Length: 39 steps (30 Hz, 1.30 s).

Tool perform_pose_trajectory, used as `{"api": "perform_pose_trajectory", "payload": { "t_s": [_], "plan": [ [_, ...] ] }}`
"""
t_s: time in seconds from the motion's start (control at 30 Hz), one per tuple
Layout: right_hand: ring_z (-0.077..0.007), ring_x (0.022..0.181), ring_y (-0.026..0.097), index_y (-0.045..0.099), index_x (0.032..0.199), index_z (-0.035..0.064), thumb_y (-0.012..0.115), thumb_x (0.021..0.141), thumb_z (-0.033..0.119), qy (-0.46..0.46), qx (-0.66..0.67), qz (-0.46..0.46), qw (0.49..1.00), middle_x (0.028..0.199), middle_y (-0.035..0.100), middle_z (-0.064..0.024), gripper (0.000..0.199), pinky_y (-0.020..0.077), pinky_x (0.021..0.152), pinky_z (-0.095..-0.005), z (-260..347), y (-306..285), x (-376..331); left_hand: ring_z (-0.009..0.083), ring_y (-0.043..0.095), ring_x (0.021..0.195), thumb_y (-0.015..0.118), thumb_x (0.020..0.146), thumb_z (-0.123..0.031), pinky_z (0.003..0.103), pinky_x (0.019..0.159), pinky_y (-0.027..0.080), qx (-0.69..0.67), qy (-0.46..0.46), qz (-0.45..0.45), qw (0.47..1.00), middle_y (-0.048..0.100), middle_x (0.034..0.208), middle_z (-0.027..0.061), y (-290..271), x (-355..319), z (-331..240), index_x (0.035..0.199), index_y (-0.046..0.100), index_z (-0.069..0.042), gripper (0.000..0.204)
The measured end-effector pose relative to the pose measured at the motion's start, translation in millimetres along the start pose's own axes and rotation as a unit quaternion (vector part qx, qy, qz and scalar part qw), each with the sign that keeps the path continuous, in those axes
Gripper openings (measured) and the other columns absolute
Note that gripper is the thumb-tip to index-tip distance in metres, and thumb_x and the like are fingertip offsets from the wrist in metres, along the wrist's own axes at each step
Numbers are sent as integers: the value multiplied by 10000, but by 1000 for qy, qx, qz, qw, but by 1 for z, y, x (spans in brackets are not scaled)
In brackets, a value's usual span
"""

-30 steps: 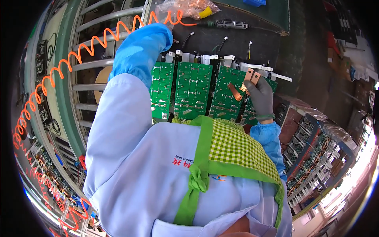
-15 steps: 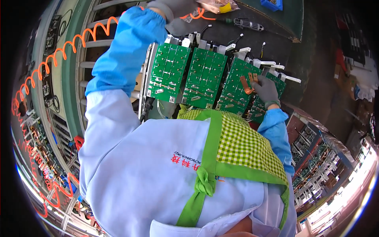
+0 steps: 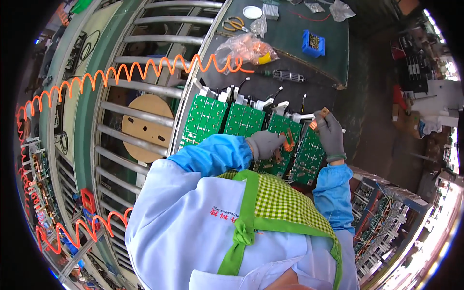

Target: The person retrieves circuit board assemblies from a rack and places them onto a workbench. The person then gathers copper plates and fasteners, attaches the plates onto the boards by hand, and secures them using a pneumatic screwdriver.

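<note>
Left side: a roller rack [image 3: 164,39] is running alongside the work. Dark tabletop [image 3: 320,92] is carrying the job. On it, four green circuit boards [image 3: 244,118] are sitting side by side, white brackets poking out at their far ends.

Blue left sleeve [image 3: 217,152] is passing over the near part of the row. Worth carrying that forearm a little high, so the cloth isn't dragging on soldered parts.

Right hand [image 3: 330,134], gloved, is hanging over the far end of the rightmost board, its grip pinching a copper piece [image 3: 326,111] at the fingertips; more copper is showing just below them. Left hand [image 3: 267,145], also gloved, is working low over the third board from the left, its grip apparently closing thumb and fingers on copper strips [image 3: 288,140]; the exact contact is partly hidden.

Judgement on handling: gloves are dulling touch, so separating pieces one by one is seeming wiser than tugging at a bunch. Keeping the spare pieces firmly in the right hand is lowering the risk of one dropping between boards. Holding each strip by its edges and turning it before lowering is likely saving scrapes across the green faces.

Driver [image 3: 288,75] is lying beyond the boards; a blue bin [image 3: 313,43] is holding small brass-coloured parts farther off.
</note>
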State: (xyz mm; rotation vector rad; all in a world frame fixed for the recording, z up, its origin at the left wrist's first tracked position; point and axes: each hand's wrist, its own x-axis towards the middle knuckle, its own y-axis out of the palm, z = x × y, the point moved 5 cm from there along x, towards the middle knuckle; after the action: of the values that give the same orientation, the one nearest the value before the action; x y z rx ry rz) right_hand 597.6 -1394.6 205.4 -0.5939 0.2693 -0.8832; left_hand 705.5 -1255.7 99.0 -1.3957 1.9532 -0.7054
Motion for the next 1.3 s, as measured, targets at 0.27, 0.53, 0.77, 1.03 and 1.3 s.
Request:
{"api": "perform_pose_trajectory", "payload": {
  "t_s": [0.27,0.53,0.77,1.03,1.3],
  "plan": [
    [-185,695,605,657,978,3,615,874,202,-105,4,59,993,813,637,-86,228,474,623,-299,61,36,89,360,576,1011,708,721,-261,438,839,482,134,-169,-386,897,545,1169,190,-241,-29,134,1248,482,-127,589],
    [-279,873,609,653,1023,109,604,838,266,-377,-91,205,899,941,629,-96,248,493,763,-377,110,161,131,339,587,1044,634,810,-354,404,876,474,38,-338,-205,918,624,1082,192,-212,24,318,1158,579,-88,442],
    [-263,758,615,633,1050,163,551,821,197,-454,-253,173,837,937,601,-58,246,503,626,-365,101,218,178,382,621,880,555,850,-224,443,775,486,-39,-181,-339,922,655,931,197,-259,42,246,1031,586,-56,249],
    [-270,793,648,583,1128,148,518,846,215,-319,-414,119,844,971,621,-81,297,518,629,-387,31,219,261,315,649,813,625,838,-216,391,712,504,-44,-134,-365,920,655,849,169,-266,37,238,1003,583,-39,246],
    [-328,878,626,502,1222,108,569,833,295,-271,-397,138,866,1143,559,-151,437,510,719,-428,43,163,255,354,636,803,630,807,-282,453,712,496,13,-161,-406,899,666,840,158,-281,45,231,983,594,-81,270]
  ]
}}
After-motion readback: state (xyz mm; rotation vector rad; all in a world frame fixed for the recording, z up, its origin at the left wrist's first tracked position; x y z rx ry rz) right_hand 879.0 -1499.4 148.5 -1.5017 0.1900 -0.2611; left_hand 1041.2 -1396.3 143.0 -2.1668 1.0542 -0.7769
